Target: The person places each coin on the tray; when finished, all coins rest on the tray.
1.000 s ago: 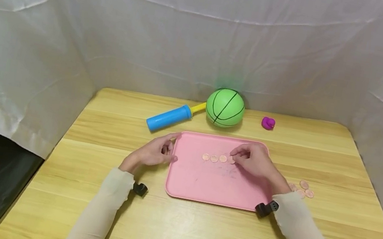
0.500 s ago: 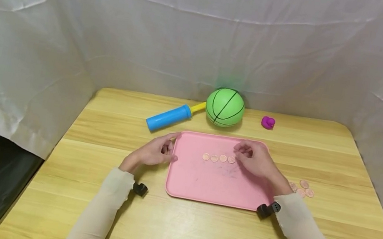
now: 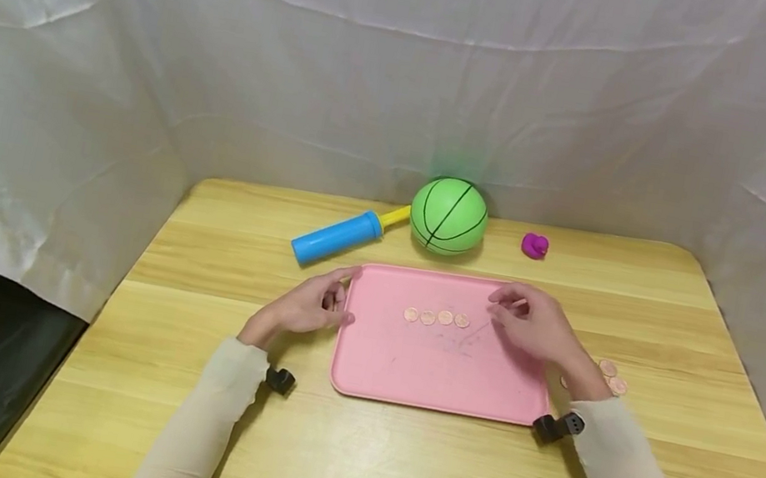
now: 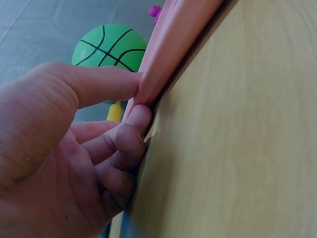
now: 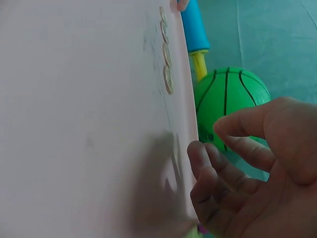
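Note:
My left hand (image 3: 311, 303) holds the left edge of a pink tray (image 3: 436, 379). In the left wrist view the thumb presses against the tray's side wall (image 4: 161, 69), and the other fingers are bent beside it, low by the table. Several coppery coins (image 3: 445, 317) lie flat in a short row on the tray, a little behind its middle. To their right, over the tray's right side, my right hand (image 3: 529, 323) hovers with loosely bent fingers. The right wrist view shows nothing between its thumb and fingertips (image 5: 197, 151), and the hand's shadow falls on the tray.
More loose coins (image 3: 617, 386) lie on the wooden table (image 3: 390, 469) right of the tray, partly hidden by my right wrist. Behind the tray are a blue pump (image 3: 337, 238) with a yellow end, a green ball (image 3: 448, 215) and a purple rubber duck (image 3: 535, 246). Grey cloth (image 3: 378, 86) hangs around the table.
My right hand has let go of the rightmost coin in the row and moved right, away from it. The left hand stays at the tray's edge.

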`<action>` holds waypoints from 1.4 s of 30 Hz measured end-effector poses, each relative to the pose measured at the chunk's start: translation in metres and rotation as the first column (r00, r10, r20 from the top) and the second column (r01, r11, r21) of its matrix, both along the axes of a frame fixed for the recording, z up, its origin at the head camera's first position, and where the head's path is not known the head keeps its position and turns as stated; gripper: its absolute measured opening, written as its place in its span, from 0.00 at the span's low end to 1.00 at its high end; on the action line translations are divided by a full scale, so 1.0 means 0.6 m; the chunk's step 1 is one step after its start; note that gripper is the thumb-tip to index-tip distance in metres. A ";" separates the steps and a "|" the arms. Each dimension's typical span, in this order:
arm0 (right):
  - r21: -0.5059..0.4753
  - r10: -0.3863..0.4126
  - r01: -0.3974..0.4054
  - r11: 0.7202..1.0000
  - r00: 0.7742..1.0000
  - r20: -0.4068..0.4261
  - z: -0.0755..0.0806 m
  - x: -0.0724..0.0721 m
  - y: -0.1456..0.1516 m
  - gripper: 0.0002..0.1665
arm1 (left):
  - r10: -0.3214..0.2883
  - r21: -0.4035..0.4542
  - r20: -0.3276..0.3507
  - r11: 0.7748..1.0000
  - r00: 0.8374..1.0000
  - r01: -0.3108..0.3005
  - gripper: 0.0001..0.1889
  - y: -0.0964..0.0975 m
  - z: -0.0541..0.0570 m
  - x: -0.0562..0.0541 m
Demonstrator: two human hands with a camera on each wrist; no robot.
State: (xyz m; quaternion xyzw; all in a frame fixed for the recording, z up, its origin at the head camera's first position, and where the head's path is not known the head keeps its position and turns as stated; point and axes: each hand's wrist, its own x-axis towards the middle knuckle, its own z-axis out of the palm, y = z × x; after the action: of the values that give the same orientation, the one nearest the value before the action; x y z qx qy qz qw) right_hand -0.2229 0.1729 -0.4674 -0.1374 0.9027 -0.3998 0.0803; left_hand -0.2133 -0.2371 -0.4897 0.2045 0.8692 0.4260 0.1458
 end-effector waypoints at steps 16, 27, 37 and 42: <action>0.076 -0.010 0.013 0.997 0.999 -0.048 0.010 0.027 0.088 0.15 | 0.000 0.003 -0.009 1.000 1.000 0.000 0.44 -0.003 -0.004 0.001; 0.107 -0.027 0.029 0.994 0.999 -0.023 0.017 0.040 0.136 0.16 | -0.008 0.009 -0.020 1.000 1.000 0.008 0.43 -0.003 -0.003 -0.002; 0.152 -0.092 0.099 0.983 0.994 -0.054 0.008 0.042 0.188 0.16 | 0.002 0.009 0.003 1.000 1.000 -0.002 0.44 -0.001 0.000 0.000; 0.133 -0.107 0.112 0.985 0.993 -0.043 0.003 0.049 0.206 0.17 | 0.010 0.004 0.003 1.000 1.000 -0.010 0.44 -0.001 0.000 0.000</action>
State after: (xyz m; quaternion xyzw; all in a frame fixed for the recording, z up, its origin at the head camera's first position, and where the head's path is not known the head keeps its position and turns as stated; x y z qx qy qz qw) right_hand -0.1933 0.2965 -0.4657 -0.0890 0.9351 -0.3391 0.0510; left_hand -0.2133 -0.2378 -0.4895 0.1997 0.8691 0.4289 0.1445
